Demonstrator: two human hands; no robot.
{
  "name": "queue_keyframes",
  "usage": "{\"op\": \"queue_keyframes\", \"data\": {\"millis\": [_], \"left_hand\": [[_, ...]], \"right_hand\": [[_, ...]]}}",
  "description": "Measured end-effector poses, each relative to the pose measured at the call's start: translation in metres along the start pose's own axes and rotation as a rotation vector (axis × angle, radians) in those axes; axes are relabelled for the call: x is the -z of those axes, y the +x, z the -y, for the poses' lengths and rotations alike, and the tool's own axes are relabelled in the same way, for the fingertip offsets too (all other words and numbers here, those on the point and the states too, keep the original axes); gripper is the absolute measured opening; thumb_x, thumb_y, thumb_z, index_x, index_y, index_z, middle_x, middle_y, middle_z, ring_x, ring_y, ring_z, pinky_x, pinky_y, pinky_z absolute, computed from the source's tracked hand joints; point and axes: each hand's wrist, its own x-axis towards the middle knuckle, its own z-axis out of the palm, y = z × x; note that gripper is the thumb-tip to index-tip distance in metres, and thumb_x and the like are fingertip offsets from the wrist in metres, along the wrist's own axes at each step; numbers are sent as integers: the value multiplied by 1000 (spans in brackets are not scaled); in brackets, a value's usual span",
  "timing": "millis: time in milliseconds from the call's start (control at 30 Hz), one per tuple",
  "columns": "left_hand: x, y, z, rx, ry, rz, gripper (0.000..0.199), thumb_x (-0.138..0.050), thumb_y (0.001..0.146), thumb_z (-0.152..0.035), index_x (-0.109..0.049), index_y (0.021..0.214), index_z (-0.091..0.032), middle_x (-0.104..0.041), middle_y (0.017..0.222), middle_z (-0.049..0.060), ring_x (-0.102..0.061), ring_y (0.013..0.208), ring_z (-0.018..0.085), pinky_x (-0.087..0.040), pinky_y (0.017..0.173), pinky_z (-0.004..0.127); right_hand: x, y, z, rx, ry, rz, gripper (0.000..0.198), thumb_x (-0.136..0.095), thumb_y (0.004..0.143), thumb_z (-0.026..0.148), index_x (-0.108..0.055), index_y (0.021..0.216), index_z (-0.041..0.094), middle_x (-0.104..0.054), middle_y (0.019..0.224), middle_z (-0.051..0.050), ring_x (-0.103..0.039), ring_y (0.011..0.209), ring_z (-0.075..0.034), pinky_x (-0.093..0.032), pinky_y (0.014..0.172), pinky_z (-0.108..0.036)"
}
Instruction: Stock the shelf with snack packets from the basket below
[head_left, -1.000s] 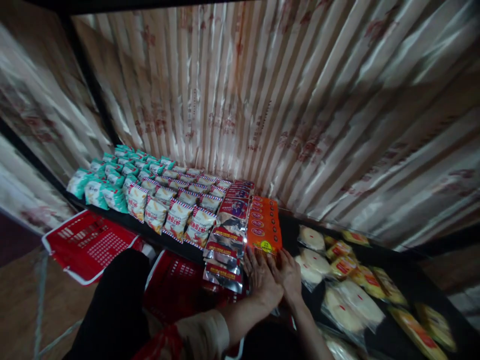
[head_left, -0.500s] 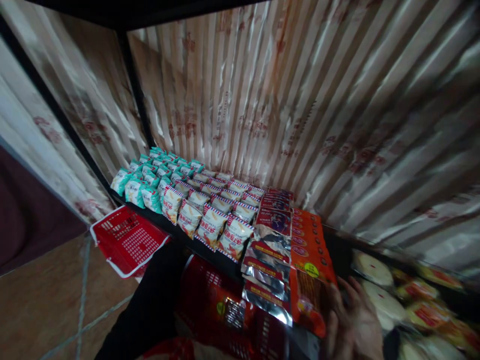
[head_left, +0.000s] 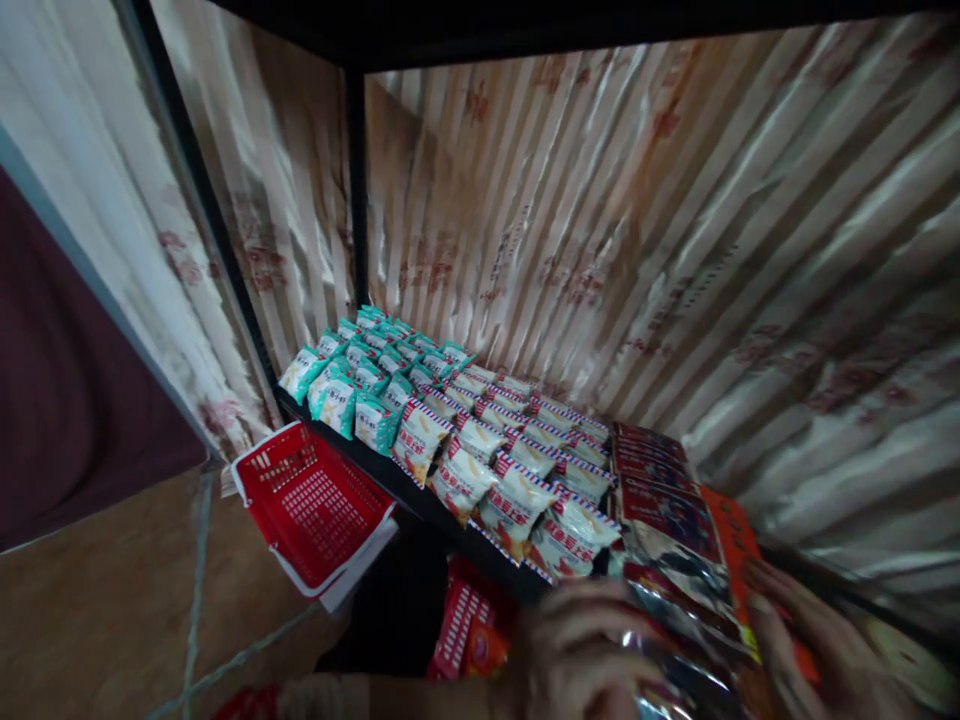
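Note:
My left hand (head_left: 592, 650) reaches in from the bottom, blurred, its bent fingers against the front of the dark red and silver snack packets (head_left: 675, 560). Whether it grips one is unclear through the blur. On the far side of that row, my right hand (head_left: 825, 640) closes round the orange snack packets (head_left: 731, 530), with a bit of orange showing between thumb and fingers. To the left of the dark red packets stand rows of white snack bags (head_left: 514, 500) with striped edges, several deep. Teal snack bags (head_left: 356, 390) fill the shelf's far left end.
A red plastic basket (head_left: 262, 465) with a white rim sits on the tiled floor at left. Below the shelf edge is another red basket (head_left: 457, 620) with an orange packet in it. A black post (head_left: 356, 190) and pleated curtain (head_left: 465, 230) bound the shelf. Pale round packs (head_left: 907, 655) lie far right.
The view has swung left, so the shelf goods appear farther right. My left hand has come into view at the dark red packets. My right hand stays at the orange packets.

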Motion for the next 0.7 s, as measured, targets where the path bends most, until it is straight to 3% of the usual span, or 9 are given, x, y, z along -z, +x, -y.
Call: {"op": "queue_keyframes", "data": {"millis": [67, 100, 200, 267, 400, 533, 700], "left_hand": [[51, -9, 30, 113, 254, -333, 34, -37, 91, -21, -63, 111, -27, -51, 135, 2, -33, 134, 25, -32, 110, 50], [75, -13, 46, 125, 365, -437, 35, -37, 91, -19, -62, 114, -26, -43, 142, 3, -24, 138, 26, -29, 111, 51], [131, -26, 100, 186, 580, -629, 42, -39, 91, -17, -45, 133, -23, -17, 154, 6, -8, 141, 29, -24, 112, 52], [154, -32, 134, 224, 653, -701, 51, -39, 92, -19, -29, 142, -19, -12, 155, 9, -4, 142, 30, -20, 113, 54], [174, -33, 183, 254, 739, -725, 57, -37, 93, -20, -17, 146, -18, -11, 155, 11, -1, 142, 30, -20, 112, 55], [181, -26, 210, 240, 797, -622, 54, -34, 93, -19, -19, 145, -16, -22, 152, 12, -5, 142, 28, -25, 111, 52], [183, -18, 225, 248, 836, -570, 51, -33, 92, -15, -25, 143, -15, -28, 150, 13, -7, 142, 27, -28, 110, 50]], "right_hand": [[-22, 16, 41, 8, 4, 88, 43, -40, 81, 62, -64, 101, 33, -66, 108, -13, -63, 99, -31, -49, 87, -51], [-35, 25, 61, 35, 48, 137, 43, -41, 82, 61, -64, 101, 30, -68, 106, -11, -64, 98, -30, -50, 86, -49], [-80, 52, 122, 266, 149, 297, 36, -46, 86, 49, -65, 107, 25, -69, 108, -8, -64, 100, -25, -52, 87, -42], [-113, 69, 158, 412, 170, 364, 33, -45, 90, 40, -64, 111, 24, -68, 111, -8, -61, 105, -22, -49, 92, -41], [-176, 97, 212, 658, 158, 534, 38, -38, 94, 36, -59, 122, 20, -60, 126, -10, -46, 125, -24, -38, 103, -46], [-231, 120, 240, 613, 20, 626, 42, -34, 95, 39, -57, 125, 21, -54, 133, -9, -33, 134, -27, -32, 105, -52], [-273, 131, 252, 604, -47, 702, 43, -30, 96, 39, -63, 117, 22, -62, 123, -8, -41, 129, -25, -28, 108, -50]]}}
